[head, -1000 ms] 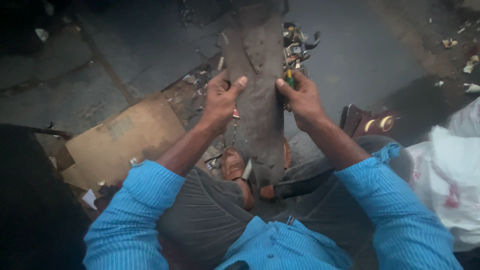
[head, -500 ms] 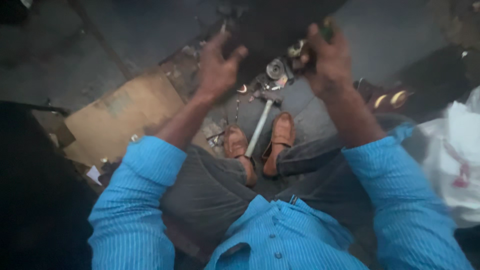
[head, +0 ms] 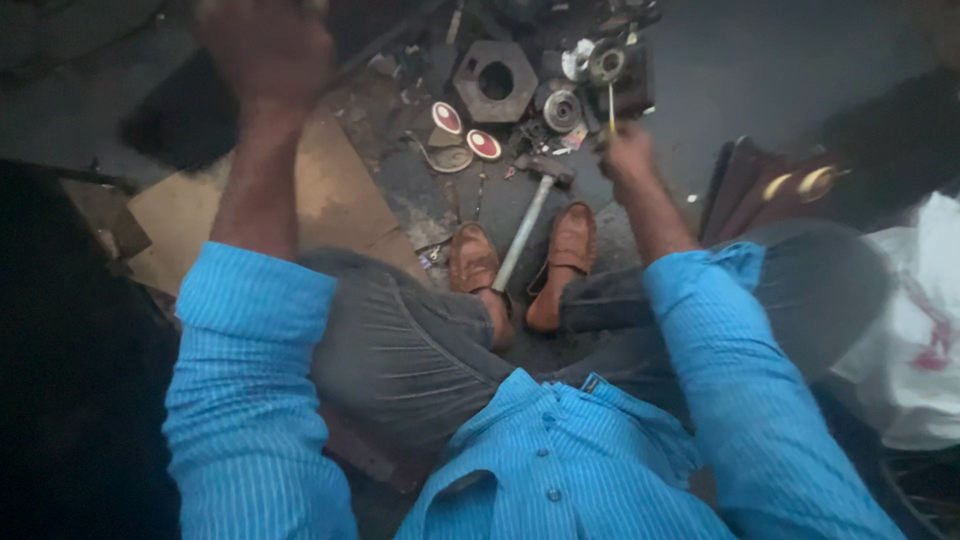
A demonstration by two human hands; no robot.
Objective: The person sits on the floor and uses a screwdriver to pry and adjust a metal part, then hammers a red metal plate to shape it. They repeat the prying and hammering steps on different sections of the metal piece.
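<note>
Gone from between the hands is the long dark slab, uncovering the floor clutter. Left hand (head: 265,45) is lifting high and blurring, its grip impossible to tell. Hammer (head: 527,220) is lying untouched between the brown shoes (head: 520,262), below the hexagonal block (head: 495,80). Right hand (head: 627,150) is pinching a thin rod (head: 611,100), closing around it beside crowding metal discs (head: 562,108).

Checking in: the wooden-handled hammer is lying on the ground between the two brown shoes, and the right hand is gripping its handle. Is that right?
Not quite. In the head view the wooden-handled hammer does lie on the ground between the two brown shoes, but no hand grips it. The right hand is up beyond the hammer's head, holding a thin metal rod-like tool near the grey metal parts.
</note>
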